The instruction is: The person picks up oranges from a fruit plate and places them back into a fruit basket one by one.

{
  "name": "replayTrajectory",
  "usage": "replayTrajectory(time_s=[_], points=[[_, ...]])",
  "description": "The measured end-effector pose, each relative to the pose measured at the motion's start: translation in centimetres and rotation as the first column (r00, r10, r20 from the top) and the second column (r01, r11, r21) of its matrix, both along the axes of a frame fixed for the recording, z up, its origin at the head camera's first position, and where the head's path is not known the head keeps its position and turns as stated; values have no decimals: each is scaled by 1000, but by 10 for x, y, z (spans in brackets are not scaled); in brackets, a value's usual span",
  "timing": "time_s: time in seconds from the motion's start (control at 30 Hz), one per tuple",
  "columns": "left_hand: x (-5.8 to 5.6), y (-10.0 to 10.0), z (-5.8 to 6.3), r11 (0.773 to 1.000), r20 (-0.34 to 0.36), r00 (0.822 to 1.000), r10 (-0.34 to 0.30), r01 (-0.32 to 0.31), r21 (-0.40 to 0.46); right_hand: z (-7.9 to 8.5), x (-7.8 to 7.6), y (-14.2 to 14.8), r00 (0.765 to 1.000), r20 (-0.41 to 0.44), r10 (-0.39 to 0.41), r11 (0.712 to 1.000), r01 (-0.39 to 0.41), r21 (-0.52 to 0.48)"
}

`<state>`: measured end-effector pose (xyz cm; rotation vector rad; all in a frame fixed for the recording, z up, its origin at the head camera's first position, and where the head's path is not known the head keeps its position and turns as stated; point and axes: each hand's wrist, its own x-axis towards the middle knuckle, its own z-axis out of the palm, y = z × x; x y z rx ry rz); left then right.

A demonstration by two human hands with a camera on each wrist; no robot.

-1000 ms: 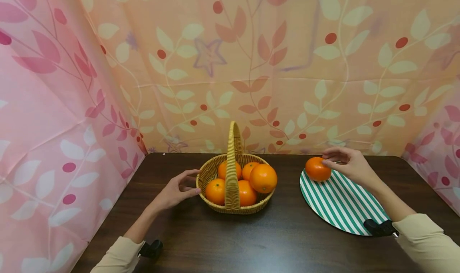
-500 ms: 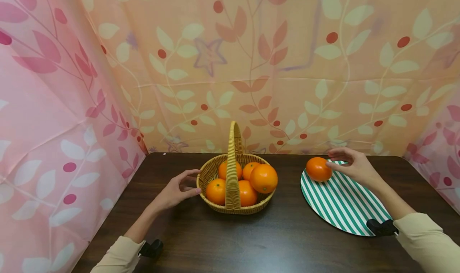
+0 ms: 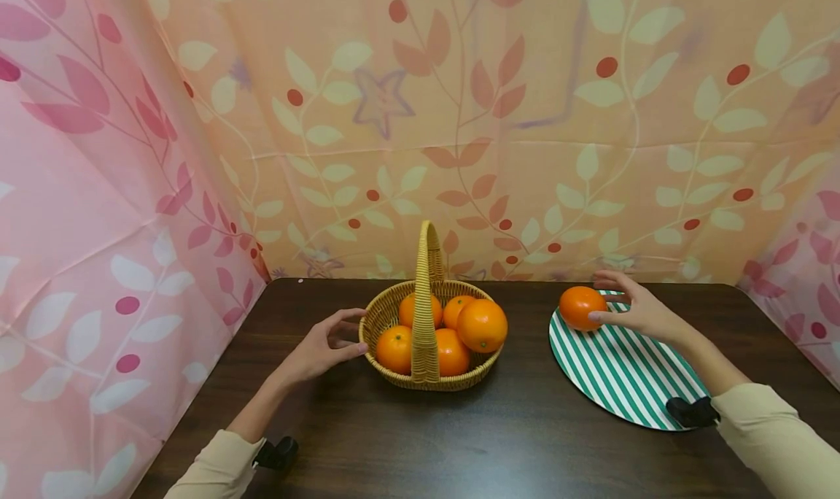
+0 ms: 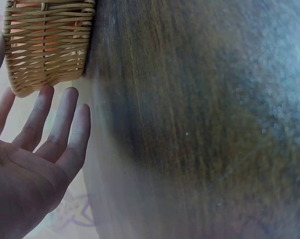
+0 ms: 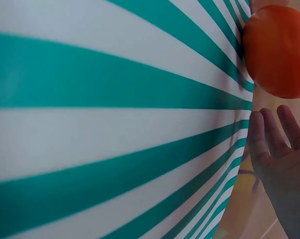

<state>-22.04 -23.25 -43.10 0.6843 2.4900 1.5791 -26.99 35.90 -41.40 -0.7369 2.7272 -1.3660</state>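
In the head view, a yellow wicker basket (image 3: 426, 386) with a tall handle holds several oranges (image 3: 482, 325). My left hand (image 3: 320, 349) is at the basket's left side, fingers loosely spread, with thumb and fingertips at the rim. The left wrist view has the fingertips by the woven wall (image 4: 48, 45); whether they touch is unclear. A smooth deep-orange fruit (image 3: 581, 308) sits near the far left edge of a round mat or plate (image 3: 630, 375) striped green and white. Beside that fruit is my right hand (image 3: 639, 311), its thumb tip near the fruit's right side. Gaps separate the visible fingers (image 5: 276, 132) from the fruit in the right wrist view.
A dark wooden table (image 3: 459, 441) carries the basket and the striped round. Behind it hangs a leaf-patterned orange cloth (image 3: 420, 156), and a pink cloth (image 3: 118, 214) hangs at the left. Black wrist devices (image 3: 277, 454) are on both forearms.
Beside the fruit, my right hand has shifted slightly, and its thumb is now lower. The fruit stays in about the same spot. My left hand and the basket look still.
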Motion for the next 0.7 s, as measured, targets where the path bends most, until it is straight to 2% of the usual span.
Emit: replayTrajectory(time_s=[0.23, 0.37, 0.7], points=[[0, 0, 1, 1000, 13, 1000, -6, 6, 1, -2, -2, -5, 999, 39, -14, 998, 12, 57], [0, 0, 1, 1000, 8, 1000, -3, 3, -5, -3, -5, -6, 1000, 12, -17, 996, 16, 82], [0, -1, 0, 1000, 11, 1000, 0, 0, -3, 7, -10, -15, 1000, -17, -16, 999, 17, 44]])
